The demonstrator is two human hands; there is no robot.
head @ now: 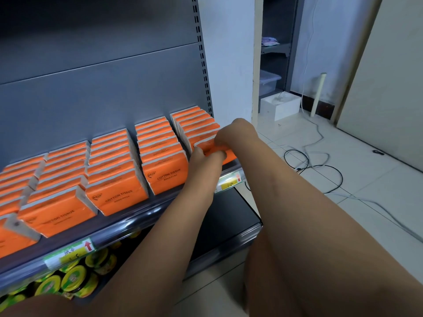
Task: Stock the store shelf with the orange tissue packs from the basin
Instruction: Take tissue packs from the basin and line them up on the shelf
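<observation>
head view: both hands meet at the right end of the grey shelf (128, 221), on one orange tissue pack (203, 145). the left hand (207, 157) comes from below, its fingers curled against the pack's front face. the right hand (230, 133) comes over the top, with its fingers bent down onto the upper edge. so both hands grip the same pack, which sits at the front of the rightmost row (194, 123), touching the pack behind it. whether its base rests flat on the shelf cannot be told, since the hands and wrists cover its lower part.

to the left, more rows of orange packs (117, 195) stand upright, front to back, printed "cotton tissue". the leftmost rows lean a little and look less tidy. the left forearm crosses the shelf rail and hides part of a yellow price label (229, 182). a second label (68, 252), green and yellow with a red arrow, sits further left on the rail.

below, jars with yellow-green lids (73, 279) fill the left of the lower shelf (229, 213).

on the tiled floor to the right lie looped black and white cables (320, 167). near the wall stand a white box (280, 106) and a pale tube (318, 94). a clear plastic bin (269, 82) sits in the grey rack behind.
</observation>
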